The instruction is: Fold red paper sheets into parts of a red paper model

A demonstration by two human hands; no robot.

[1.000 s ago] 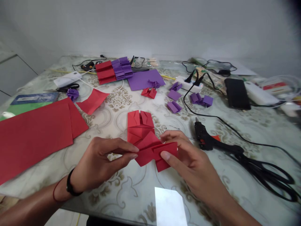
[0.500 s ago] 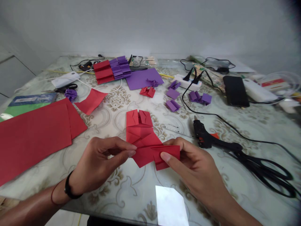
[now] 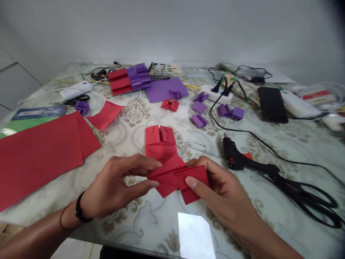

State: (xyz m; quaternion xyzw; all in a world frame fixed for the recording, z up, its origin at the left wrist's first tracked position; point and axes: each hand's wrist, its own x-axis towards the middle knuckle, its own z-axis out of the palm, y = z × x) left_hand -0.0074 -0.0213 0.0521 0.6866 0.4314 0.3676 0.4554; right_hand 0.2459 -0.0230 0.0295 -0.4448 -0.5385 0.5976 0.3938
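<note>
My right hand (image 3: 223, 190) pinches a folded red paper piece (image 3: 172, 176) between thumb and fingers, just above the table. A pointed corner of that piece sticks out leftward. My left hand (image 3: 124, 183) is around this corner, its thumb and fingers parted with a gap between them. Whether a fingertip still touches the paper I cannot tell. Behind the held piece lies another red folded paper (image 3: 160, 142), its front part hidden. Large red sheets (image 3: 40, 154) are at the left, partly beside my left forearm.
A black hot glue gun (image 3: 234, 154) and black-handled scissors (image 3: 304, 198) lie at the right. Purple folded pieces (image 3: 199, 120) are scattered behind, near a white power strip (image 3: 212, 93). A black cable (image 3: 250, 133) crosses the right side. A black phone (image 3: 272, 104) lies further right.
My left thumb and fingers have parted from their pinch on the paper's left corner. The held piece has tilted slightly, its lower right part swinging down. My right hand keeps its grip.
</note>
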